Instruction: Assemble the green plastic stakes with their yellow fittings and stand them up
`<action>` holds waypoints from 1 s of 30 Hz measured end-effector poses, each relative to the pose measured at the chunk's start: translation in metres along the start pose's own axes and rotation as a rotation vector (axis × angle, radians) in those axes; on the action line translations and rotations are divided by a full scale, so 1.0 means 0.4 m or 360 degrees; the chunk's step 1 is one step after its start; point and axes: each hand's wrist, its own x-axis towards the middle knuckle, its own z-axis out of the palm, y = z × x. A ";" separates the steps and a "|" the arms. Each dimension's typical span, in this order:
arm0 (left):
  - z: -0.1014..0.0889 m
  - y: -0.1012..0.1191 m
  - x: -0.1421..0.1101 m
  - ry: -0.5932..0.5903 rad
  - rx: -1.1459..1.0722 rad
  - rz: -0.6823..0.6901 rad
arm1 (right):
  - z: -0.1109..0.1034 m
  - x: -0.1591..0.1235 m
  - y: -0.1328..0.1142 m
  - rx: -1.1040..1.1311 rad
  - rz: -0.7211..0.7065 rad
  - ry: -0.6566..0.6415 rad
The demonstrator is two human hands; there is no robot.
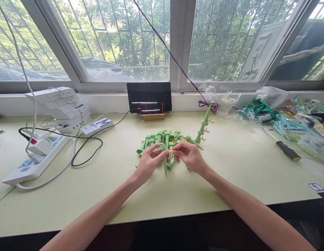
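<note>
1. Left hand (147,161) has fingers and thumb closed around a green spike (165,169) in the middle of the frame, wide collar up, tip down. Looks like it's held that way so the collar faces the other hand.
2. Right hand (189,156) is pinched nearly shut on a small yellow piece (170,152) right at the collar. Can't tell if it's actually in; fingers hide the joint.
3. Pile of green spikes (158,137) sits just behind the hands, probably to keep them within easy reach. Smooth, plasticky, long cones with round, hollow-looking ends.
4. Stack of spikes (201,130), right of centre: nested cones, slightly leaning, yellow taps poking out rightward. Nesting probably saves table space.
5. Table (242,170) is pale, flat and smooth. Screwdriver (288,150) lies at the right of the frame.
</note>
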 end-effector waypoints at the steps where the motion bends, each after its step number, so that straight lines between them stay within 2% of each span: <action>1: 0.000 0.001 -0.002 -0.0004 0.0045 0.0032 | 0.000 0.000 -0.001 -0.0007 0.0010 -0.0005; 12: 0.013 0.015 -0.011 0.0013 0.0260 0.0187 | -0.002 0.000 -0.004 -0.0031 0.0069 -0.0030; 30: 0.013 0.013 -0.007 0.0004 0.0145 0.0132 | 0.001 0.000 -0.021 -0.0080 0.0137 -0.0079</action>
